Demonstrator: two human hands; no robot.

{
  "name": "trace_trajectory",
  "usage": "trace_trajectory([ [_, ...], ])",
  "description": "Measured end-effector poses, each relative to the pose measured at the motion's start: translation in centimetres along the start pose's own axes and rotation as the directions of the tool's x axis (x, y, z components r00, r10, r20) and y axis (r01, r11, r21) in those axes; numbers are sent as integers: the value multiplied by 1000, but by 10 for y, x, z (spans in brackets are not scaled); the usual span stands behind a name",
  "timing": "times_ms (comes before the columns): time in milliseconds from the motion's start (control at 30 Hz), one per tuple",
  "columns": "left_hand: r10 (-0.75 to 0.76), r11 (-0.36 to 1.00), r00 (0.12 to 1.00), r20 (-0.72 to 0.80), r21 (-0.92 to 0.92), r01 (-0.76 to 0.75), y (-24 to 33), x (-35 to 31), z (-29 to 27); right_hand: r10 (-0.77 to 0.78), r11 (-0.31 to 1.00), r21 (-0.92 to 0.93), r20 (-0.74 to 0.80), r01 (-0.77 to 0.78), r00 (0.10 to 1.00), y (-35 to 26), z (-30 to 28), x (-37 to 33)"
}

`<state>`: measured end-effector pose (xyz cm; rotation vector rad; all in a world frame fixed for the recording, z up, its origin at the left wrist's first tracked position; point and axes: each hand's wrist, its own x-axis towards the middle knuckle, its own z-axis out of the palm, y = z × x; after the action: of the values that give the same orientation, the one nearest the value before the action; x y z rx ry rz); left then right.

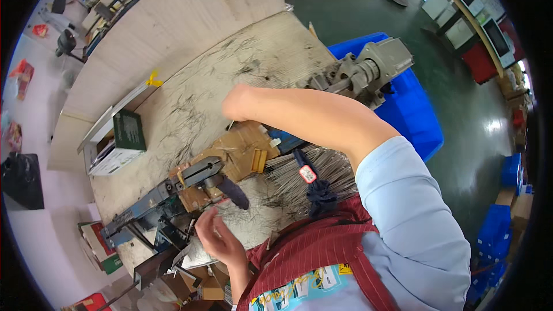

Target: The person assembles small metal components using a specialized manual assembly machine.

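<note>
My right hand (237,103) reaches across the bench from the right with its fingers curled closed. A short thin tip shows just beneath it, and what it holds is hidden. My left hand (215,238) is low at the bench's near edge, fingers loosely bent and apart, with nothing visible in it. Just above the left hand is a dark wrapped handle (233,192) on a long metal bench machine (203,170). Brown tape and cardboard (235,148) cover the machine's middle, below my right hand. Many thin metal wires (282,179) lie in a bundle near my apron.
A grey motor unit (380,63) sits at the machine's right end, over a blue bin (412,118). A green and white box (124,144) stands on the left against the wooden back panel (190,20). Loose wires litter the worktop (276,52). A dark cloth (320,194) lies on the bundle.
</note>
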<state>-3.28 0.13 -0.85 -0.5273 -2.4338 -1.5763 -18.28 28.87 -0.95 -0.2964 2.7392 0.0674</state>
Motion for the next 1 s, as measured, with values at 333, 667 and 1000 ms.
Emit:
trace_trajectory([
  [333,251,811,737,627,279,-514,7,28,82,-44,959,253,-318,129,947,-21,-7,-225],
  [667,365,876,756,543,75,-476,43,51,76,388,834,526,-343,-168,855,13,64,-318],
  [1000,200,965,734,649,-2,-261,74,97,72,43,939,283,-656,193,753,21,-24,-235],
])
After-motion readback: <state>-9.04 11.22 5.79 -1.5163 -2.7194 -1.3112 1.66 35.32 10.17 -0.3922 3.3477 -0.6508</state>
